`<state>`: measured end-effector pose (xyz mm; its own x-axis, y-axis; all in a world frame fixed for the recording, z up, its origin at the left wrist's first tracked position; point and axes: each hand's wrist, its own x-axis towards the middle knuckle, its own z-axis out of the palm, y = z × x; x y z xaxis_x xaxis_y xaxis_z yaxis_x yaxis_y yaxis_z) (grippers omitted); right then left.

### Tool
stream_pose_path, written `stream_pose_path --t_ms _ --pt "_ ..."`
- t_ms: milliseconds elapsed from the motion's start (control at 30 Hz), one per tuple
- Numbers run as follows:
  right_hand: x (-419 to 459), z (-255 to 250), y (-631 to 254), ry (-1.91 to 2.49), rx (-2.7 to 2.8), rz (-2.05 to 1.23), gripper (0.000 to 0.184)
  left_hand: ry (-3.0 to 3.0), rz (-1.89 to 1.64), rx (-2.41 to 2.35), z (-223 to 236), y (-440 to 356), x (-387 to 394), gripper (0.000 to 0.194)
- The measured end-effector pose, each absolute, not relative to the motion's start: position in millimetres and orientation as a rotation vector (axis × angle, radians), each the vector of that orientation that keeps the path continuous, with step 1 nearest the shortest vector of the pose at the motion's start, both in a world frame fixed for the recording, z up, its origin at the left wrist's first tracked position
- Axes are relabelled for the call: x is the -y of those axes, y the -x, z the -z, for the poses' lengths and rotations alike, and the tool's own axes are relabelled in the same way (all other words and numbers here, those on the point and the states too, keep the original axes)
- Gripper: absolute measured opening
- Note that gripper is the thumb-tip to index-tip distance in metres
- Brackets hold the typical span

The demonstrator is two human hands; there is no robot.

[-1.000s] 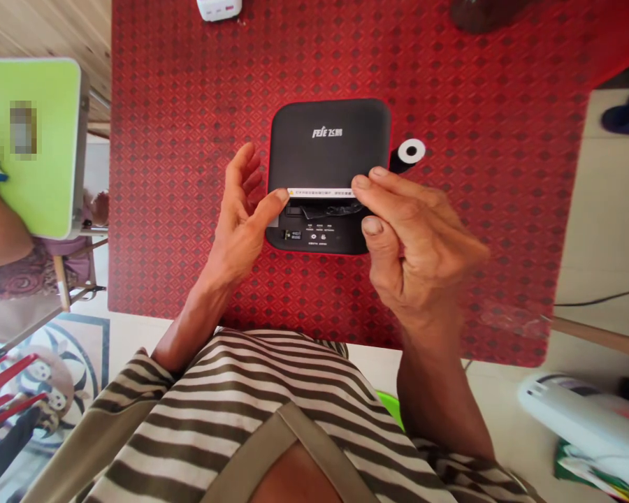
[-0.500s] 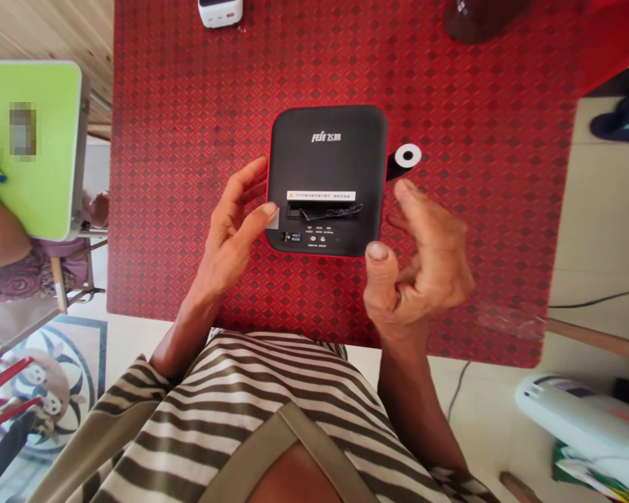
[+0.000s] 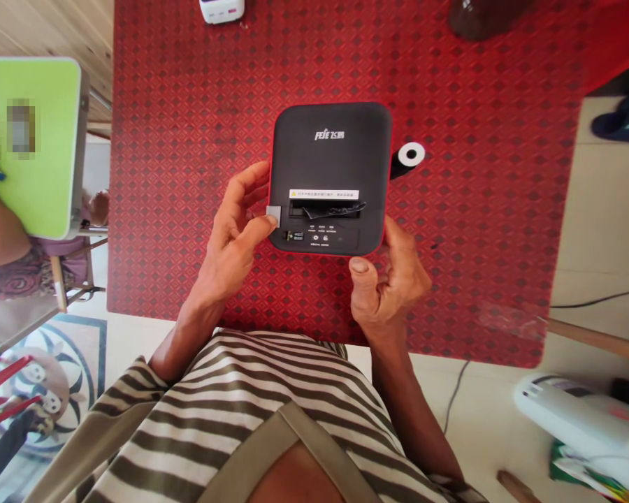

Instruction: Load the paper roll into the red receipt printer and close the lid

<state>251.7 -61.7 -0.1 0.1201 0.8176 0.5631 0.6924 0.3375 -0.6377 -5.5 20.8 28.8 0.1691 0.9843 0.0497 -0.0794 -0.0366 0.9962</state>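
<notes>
A black receipt printer (image 3: 331, 161) with a red lower edge lies in front of me, its slot and buttons toward me. A crumpled dark strip (image 3: 328, 211) pokes out of the slot, under a white warning label (image 3: 323, 195). My left hand (image 3: 235, 237) grips the left side, fingers along the edge and thumb on a small grey tab (image 3: 274, 214) at the corner. At the near right corner, my right hand (image 3: 391, 279) closes around the edge, its thumb in front and some fingertips hidden. Just right of the printer is a dark paper roll (image 3: 409, 158) with a white end.
The printer is on a red patterned table (image 3: 189, 105). A white device (image 3: 221, 10) and a dark brown object (image 3: 476, 17) sit at the far edge. On the left stands a green table (image 3: 47, 168) with another person's arm (image 3: 3, 230) beside it. A cable (image 3: 457, 395) hangs below.
My right hand has come down from the warning label, swung right, and closed on the printer's near right corner. My left thumb has slid down from the label to the grey tab.
</notes>
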Motion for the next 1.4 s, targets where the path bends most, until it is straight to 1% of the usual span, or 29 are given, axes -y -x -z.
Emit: stream_pose_path --t_ms 200,367,433,600,733,767,867,967,1000,1100,1167,1367,1400 --pt "62.8 -0.7 -248.3 1.450 1.590 -0.199 0.061 -1.229 -1.168 -1.029 -28.0 -1.6 -15.2 0.059" --pt "57.6 4.1 -245.1 1.386 1.539 -0.117 0.059 -1.294 -1.171 -1.010 -10.5 2.1 -18.2 0.073" --pt "56.5 5.2 -245.0 1.391 1.548 -0.106 0.061 -1.328 -1.161 -1.007 -4.3 3.4 -18.4 0.074" --pt "58.4 2.1 -247.8 1.412 1.589 -0.136 0.060 -1.336 -1.224 -1.032 -1.2 -3.6 -14.3 0.067" --pt "54.9 -17.5 -254.5 1.387 1.569 -0.106 0.061 -1.308 -1.290 -1.025 1.4 -7.5 -15.3 0.068" --pt "51.1 -26.7 -256.6 1.388 1.546 -0.089 0.058 -1.316 -1.292 -1.021 3.2 -6.7 -16.5 0.068" --pt "29.4 -60.8 -262.0 1.370 1.565 -0.027 0.036 -1.340 -1.282 -1.028 10.0 -2.7 -19.5 0.071" --pt "-5.2 -88.6 -264.3 1.344 1.897 -0.118 0.024 -1.369 -1.266 -1.068 16.1 -1.1 -19.7 0.076" --pt "-17.9 -93.2 -264.3 1.350 2.013 -0.180 0.025 -1.376 -1.271 -1.074 17.2 -1.5 -19.1 0.076" --pt "-53.4 -92.5 -262.6 1.340 2.291 -0.326 0.028 -1.397 -1.317 -1.037 18.0 -3.3 -17.1 0.072" --pt "-72.3 -84.2 -261.4 1.314 2.415 -0.363 0.027 -1.407 -1.322 -1.016 17.1 -4.4 -16.1 0.069" --pt "-106.0 -63.6 -264.0 1.259 2.502 -0.472 0.012 -1.376 -1.319 -1.023 11.8 -6.7 -13.8 0.068" --pt "-108.9 -62.1 -264.4 1.275 2.518 -0.479 0.012 -1.373 -1.322 -1.015 11.1 -7.0 -13.4 0.068"
